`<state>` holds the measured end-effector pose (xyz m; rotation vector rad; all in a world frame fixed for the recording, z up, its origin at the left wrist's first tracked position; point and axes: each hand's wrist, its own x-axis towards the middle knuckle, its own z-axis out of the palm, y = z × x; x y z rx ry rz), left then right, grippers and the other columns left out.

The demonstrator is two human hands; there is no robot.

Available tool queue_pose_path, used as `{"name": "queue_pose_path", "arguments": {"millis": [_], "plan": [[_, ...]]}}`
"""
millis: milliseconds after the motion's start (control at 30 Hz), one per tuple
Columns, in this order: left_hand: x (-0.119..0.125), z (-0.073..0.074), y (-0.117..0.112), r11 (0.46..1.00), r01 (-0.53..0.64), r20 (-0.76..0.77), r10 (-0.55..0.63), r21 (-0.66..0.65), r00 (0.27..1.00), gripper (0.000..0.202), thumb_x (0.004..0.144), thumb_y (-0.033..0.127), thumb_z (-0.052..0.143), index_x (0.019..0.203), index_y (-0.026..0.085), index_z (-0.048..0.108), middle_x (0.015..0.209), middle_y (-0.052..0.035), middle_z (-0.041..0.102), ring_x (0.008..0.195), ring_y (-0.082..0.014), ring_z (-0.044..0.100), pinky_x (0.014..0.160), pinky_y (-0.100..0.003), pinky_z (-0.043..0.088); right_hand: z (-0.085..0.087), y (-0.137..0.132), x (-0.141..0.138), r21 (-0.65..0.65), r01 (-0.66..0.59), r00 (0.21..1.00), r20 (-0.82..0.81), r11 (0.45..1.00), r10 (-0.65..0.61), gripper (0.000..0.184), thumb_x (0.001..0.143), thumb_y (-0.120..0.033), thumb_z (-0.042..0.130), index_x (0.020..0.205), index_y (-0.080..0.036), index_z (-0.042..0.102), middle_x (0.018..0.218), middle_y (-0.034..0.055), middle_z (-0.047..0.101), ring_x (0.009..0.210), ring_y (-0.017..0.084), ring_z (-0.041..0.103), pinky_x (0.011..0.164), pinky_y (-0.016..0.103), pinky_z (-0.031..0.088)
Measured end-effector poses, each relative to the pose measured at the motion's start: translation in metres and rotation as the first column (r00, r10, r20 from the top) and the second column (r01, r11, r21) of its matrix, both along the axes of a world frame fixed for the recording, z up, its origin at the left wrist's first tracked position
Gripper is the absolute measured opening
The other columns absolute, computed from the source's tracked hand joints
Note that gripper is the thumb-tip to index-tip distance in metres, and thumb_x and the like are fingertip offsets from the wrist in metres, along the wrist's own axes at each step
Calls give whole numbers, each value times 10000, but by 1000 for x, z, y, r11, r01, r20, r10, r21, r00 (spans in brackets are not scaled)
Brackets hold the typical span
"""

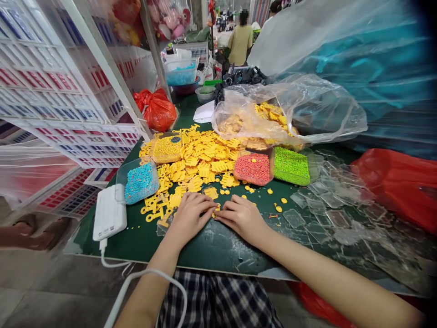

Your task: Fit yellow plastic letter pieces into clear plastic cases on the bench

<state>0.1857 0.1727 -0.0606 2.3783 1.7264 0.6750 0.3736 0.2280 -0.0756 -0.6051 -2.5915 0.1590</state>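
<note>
My left hand [194, 213] and my right hand [243, 219] meet low over the green table, fingertips pinched together. Between them is a small yellow plastic piece [217, 207], mostly hidden by the fingers. Just beyond my hands spreads a heap of flat yellow plastic parts [205, 157], some comb-shaped. Blue beads [139, 180] fill a clear tray to the left, with yellow beads [167, 149] in another behind it. Pink beads [254, 168] and green beads [291, 166] sit in clear trays to the right. A few yellow discs [279, 209] lie near my right hand.
A white power bank [109, 212] with a cable lies at the left edge. Clear plastic pieces [337, 218] cover the right side, beside a red bag [403, 182]. Behind the heap lies a clear bag [321, 107] of yellow parts. White crates [102, 136] stand left; a person [241, 43] sits far back.
</note>
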Motion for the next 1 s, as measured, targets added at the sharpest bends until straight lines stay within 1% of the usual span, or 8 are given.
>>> {"name": "queue_pose_path", "arguments": {"millis": [200, 367, 500, 633, 800, 900, 1000], "plan": [[0, 0, -1, 1000, -2, 14, 1, 12, 1000, 141, 932, 237, 567, 998, 216, 691, 1009, -22, 707, 948, -203, 579, 877, -385, 398, 0, 1, 1, 65, 14, 1000, -13, 998, -13, 269, 960, -358, 499, 906, -234, 732, 698, 19, 645, 715, 175, 450, 599, 307, 290], [0, 2, -1, 1000, 2, 23, -2, -15, 1000, 146, 940, 246, 559, 1006, 215, 685, 1026, -27, 706, 960, -205, 581, 892, -387, 406, 0, 1, 0, 107, 27, 999, -47, 994, -22, 252, 948, -348, 527, 862, -231, 733, 664, 7, 632, 704, 170, 437, 609, 304, 294], [-1, 2, -2, 1000, 5, 43, -4, -14, 999, 136, 935, 240, 568, 1006, 216, 682, 1027, -25, 702, 965, -204, 579, 890, -381, 413, 0, 2, 2, 97, 24, 998, -52, 995, -18, 234, 935, -350, 547, 879, -228, 739, 656, 10, 637, 698, 171, 440, 610, 302, 307], [-2, 3, -3, 1000, -16, 85, 14, 18, 996, 118, 928, 231, 580, 982, 204, 682, 1006, -27, 694, 968, -198, 571, 882, -367, 415, 5, 5, 7, 52, 22, 999, -48, 998, -20, 256, 939, -360, 530, 908, -232, 748, 671, 20, 655, 685, 176, 456, 595, 297, 340], [-1, 7, -3, 1000, -6, 114, 4, 17, 993, 105, 927, 258, 591, 942, 206, 681, 983, -15, 691, 963, -195, 570, 882, -372, 402, 15, 18, 16, -6, 115, 980, -163, 993, -115, 268, 939, -351, 524, 901, -181, 728, 762, 35, 702, 712, 186, 506, 643, 297, 415], [0, 8, -3, 1000, 13, 107, -14, 5, 994, 99, 917, 279, 607, 922, 213, 680, 979, -12, 686, 964, -198, 572, 888, -379, 401, 20, 27, 22, 7, 192, 960, -209, 981, -186, 283, 955, -344, 497, 870, -180, 711, 790, 40, 717, 730, 194, 528, 661, 304, 429], [0, 5, -3, 1000, 19, 103, -21, 11, 995, 107, 915, 292, 608, 940, 213, 677, 1016, -29, 674, 990, -206, 565, 892, -384, 408, 26, 37, 29, 23, 275, 933, -245, 961, -262, 321, 962, -383, 474, 846, -195, 706, 772, 44, 717, 715, 200, 530, 644, 308, 423]]}}
